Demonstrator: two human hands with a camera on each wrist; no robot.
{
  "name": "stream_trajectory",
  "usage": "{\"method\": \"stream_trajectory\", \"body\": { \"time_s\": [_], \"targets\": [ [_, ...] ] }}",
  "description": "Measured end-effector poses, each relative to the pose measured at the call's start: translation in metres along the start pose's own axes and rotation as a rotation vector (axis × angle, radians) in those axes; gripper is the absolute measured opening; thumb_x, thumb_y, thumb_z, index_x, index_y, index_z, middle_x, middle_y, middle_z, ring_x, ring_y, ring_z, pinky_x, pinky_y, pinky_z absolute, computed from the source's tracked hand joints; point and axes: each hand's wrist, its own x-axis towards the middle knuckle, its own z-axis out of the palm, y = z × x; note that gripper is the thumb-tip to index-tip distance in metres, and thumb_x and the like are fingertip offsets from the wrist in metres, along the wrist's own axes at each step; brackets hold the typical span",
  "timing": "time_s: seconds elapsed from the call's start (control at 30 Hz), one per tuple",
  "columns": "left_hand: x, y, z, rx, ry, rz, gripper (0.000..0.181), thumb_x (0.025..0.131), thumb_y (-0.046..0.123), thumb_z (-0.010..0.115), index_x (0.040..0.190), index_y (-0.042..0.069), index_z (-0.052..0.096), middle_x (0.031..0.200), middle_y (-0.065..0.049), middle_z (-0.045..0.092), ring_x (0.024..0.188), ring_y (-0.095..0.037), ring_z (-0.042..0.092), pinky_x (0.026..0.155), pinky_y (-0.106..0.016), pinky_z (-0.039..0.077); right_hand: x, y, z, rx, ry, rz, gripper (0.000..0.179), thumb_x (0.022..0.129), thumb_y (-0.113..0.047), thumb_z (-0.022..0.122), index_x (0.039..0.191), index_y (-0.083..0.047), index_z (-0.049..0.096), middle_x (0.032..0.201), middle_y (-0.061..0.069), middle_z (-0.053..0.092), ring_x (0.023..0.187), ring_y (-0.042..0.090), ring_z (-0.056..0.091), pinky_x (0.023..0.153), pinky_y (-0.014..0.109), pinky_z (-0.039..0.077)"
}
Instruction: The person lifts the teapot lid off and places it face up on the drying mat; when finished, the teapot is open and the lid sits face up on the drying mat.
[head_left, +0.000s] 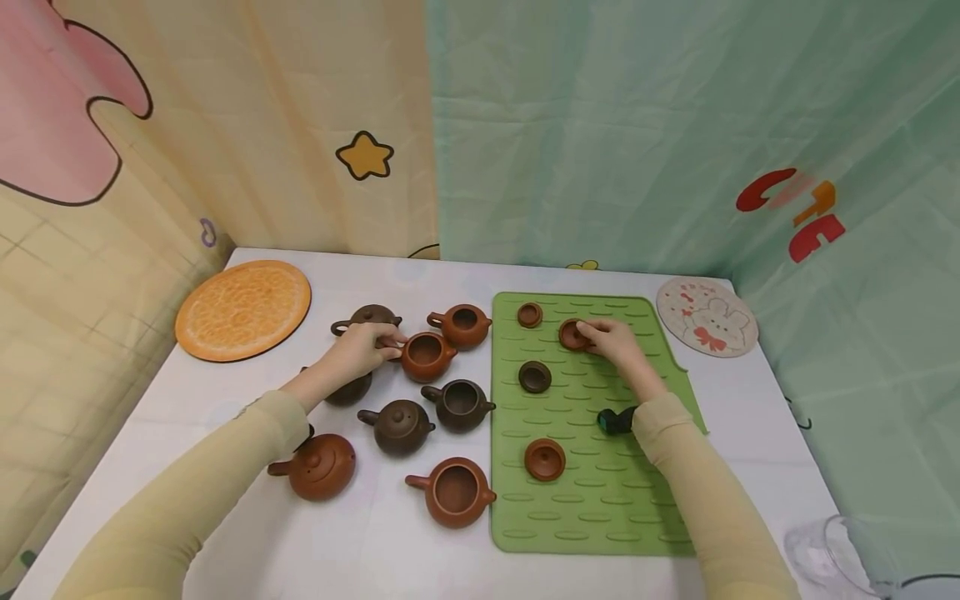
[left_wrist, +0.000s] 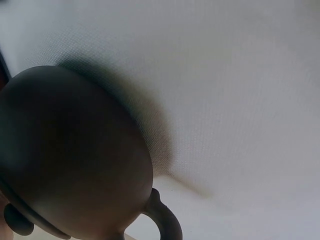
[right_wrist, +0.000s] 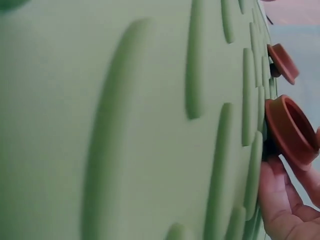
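Observation:
My left hand [head_left: 366,346] pinches the handle side of a lidless red-brown teapot [head_left: 426,358] on the white table. Over on the green mat [head_left: 592,508], my right hand [head_left: 611,340] holds the edge of an upturned red-brown teapot lid [head_left: 572,335]. In the right wrist view, fingers [right_wrist: 282,200] meet that lid [right_wrist: 290,132] at its rim, low against the mat. Other upturned lids lie there: a small red-brown one [head_left: 529,315], a dark one [head_left: 535,377] and another red-brown one [head_left: 544,460]. A dark lidded teapot [left_wrist: 75,155] fills much of the left wrist view.
Lidless teapots stand beside the mat: red-brown [head_left: 463,326], dark [head_left: 459,406], red-brown [head_left: 455,493]. Lidded ones [head_left: 400,427] [head_left: 322,468] stand further left. An orange round mat [head_left: 243,310] lies back left, a rabbit-print mat [head_left: 708,317] back right, a clear cup [head_left: 840,550] front right.

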Motion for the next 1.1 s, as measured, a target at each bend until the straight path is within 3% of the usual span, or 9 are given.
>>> {"method": "stream_trajectory", "body": {
  "time_s": [0.23,0.37,0.47,0.63,0.73,0.97,1.1],
  "targets": [
    [-0.006,-0.001,-0.004,0.027,-0.021,0.038,0.026,0.091,0.011,0.070,0.116,0.004,0.070,0.099,-0.012,0.073,0.095,-0.026,0.069,0.082,-0.042,0.055,-0.009,-0.009,0.001,-0.122,-0.001,-0.047,0.055,0.104,-0.029,0.049,0.150,0.000,0.037,0.151,0.024,0.040,0.134,0.039,0.046,0.108,0.048,0.042],
    [-0.022,0.004,-0.018,0.060,0.006,0.117,0.031,0.090,0.009,0.071,0.121,0.002,0.068,0.111,-0.015,0.072,0.103,-0.030,0.067,0.086,-0.047,0.054,-0.022,-0.026,0.004,-0.282,0.067,-0.182,0.052,0.104,-0.028,0.049,0.147,-0.001,0.042,0.150,0.024,0.042,0.136,0.041,0.041,0.109,0.054,0.038],
    [-0.040,0.008,-0.026,0.061,0.013,0.146,0.032,0.090,0.008,0.071,0.121,0.005,0.069,0.116,-0.013,0.071,0.104,-0.030,0.066,0.087,-0.047,0.054,-0.034,-0.043,0.015,-0.337,0.063,-0.297,0.047,0.103,-0.025,0.050,0.143,-0.001,0.048,0.146,0.022,0.047,0.131,0.041,0.047,0.103,0.055,0.042],
    [-0.071,0.012,-0.025,0.027,-0.064,0.172,0.028,0.089,0.008,0.072,0.116,0.008,0.072,0.109,-0.007,0.072,0.099,-0.024,0.066,0.083,-0.041,0.056,-0.056,-0.068,0.053,-0.359,-0.051,-0.434,0.040,0.101,-0.025,0.056,0.136,-0.006,0.058,0.141,0.017,0.054,0.126,0.036,0.053,0.099,0.052,0.045],
    [-0.080,0.014,-0.022,0.023,-0.117,0.187,0.028,0.087,0.008,0.073,0.115,0.009,0.073,0.103,-0.004,0.071,0.093,-0.019,0.064,0.080,-0.036,0.055,-0.068,-0.080,0.080,-0.382,-0.143,-0.509,0.037,0.099,-0.023,0.060,0.132,-0.007,0.061,0.137,0.014,0.059,0.130,0.033,0.052,0.103,0.051,0.044],
    [-0.078,0.011,-0.014,0.074,-0.217,0.184,0.030,0.086,0.009,0.074,0.116,0.009,0.072,0.102,-0.003,0.073,0.085,-0.012,0.062,0.071,-0.028,0.051,-0.091,-0.099,0.142,-0.488,-0.381,-0.682,0.028,0.095,-0.020,0.065,0.121,-0.011,0.069,0.124,0.005,0.067,0.116,0.021,0.061,0.097,0.037,0.049],
    [-0.076,0.003,-0.008,0.088,-0.221,0.180,0.028,0.086,0.010,0.075,0.113,0.008,0.074,0.094,0.000,0.074,0.080,-0.007,0.062,0.068,-0.023,0.050,-0.098,-0.105,0.171,-0.583,-0.483,-0.777,0.025,0.093,-0.018,0.068,0.117,-0.011,0.072,0.118,0.005,0.069,0.107,0.019,0.063,0.087,0.027,0.049]
  ]
}}
